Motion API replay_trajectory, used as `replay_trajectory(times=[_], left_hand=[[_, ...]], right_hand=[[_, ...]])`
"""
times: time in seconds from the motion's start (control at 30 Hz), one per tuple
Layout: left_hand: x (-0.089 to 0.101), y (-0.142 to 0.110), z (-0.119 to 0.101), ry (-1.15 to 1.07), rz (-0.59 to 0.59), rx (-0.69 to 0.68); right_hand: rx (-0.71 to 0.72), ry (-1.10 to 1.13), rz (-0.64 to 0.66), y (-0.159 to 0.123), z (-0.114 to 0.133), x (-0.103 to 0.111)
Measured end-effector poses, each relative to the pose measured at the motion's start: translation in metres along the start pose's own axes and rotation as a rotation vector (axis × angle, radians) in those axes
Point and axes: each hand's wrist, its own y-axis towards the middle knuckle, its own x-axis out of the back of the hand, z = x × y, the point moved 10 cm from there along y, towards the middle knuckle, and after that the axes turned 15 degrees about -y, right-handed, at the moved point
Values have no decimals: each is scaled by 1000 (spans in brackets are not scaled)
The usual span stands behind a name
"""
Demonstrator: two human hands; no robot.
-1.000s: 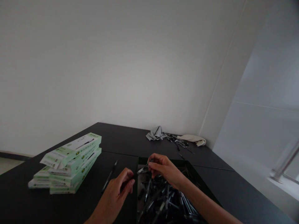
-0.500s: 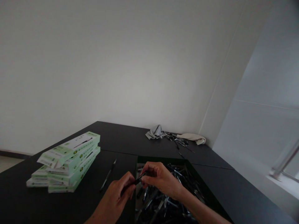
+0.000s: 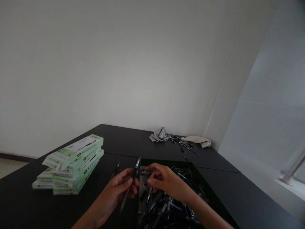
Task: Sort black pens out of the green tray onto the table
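My left hand (image 3: 124, 184) is closed on a pen (image 3: 137, 163), held tilted with its clear, shiny end up, beside the left wall of the dark box (image 3: 190, 164). My right hand (image 3: 164, 181) hovers over the box, fingers curled but parted, with no pen clearly in their grip. Below its fingertips lie loose pens (image 3: 164, 208), heaped in the box; some are hidden by the hand and forearm. Another pen (image 3: 116, 169) lies on the table just behind my left hand, partly covered by it.
A stack of green and white pen boxes (image 3: 78, 165) stands at the left of the black table (image 3: 126, 138). At the back lie a grey cloth (image 3: 159, 135), several scattered pens (image 3: 184, 143) and a beige cloth (image 3: 197, 140). Beyond is a wall (image 3: 143, 79).
Both hands were together on one pen. Now they are apart: the left has drawn back with the pen and turned it more upright, while the right stays over the box.
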Motion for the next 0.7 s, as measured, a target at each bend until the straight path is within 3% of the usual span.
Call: replay_trajectory(times=[0.17,0.3,0.5,0.7], left_hand=[[15,-5,1,-54,-138,74],[18,-6,-6,102,-167,42],[57,11,-30,717,-321,-94],[103,32,-26,1332,-539,14]], right_hand=[[-25,-231,104,-19,4,-10],[45,-418,123,-34,23,-19],[17,-635,135,-51,12,-12],[-20,-680,98,-60,9,-3]])
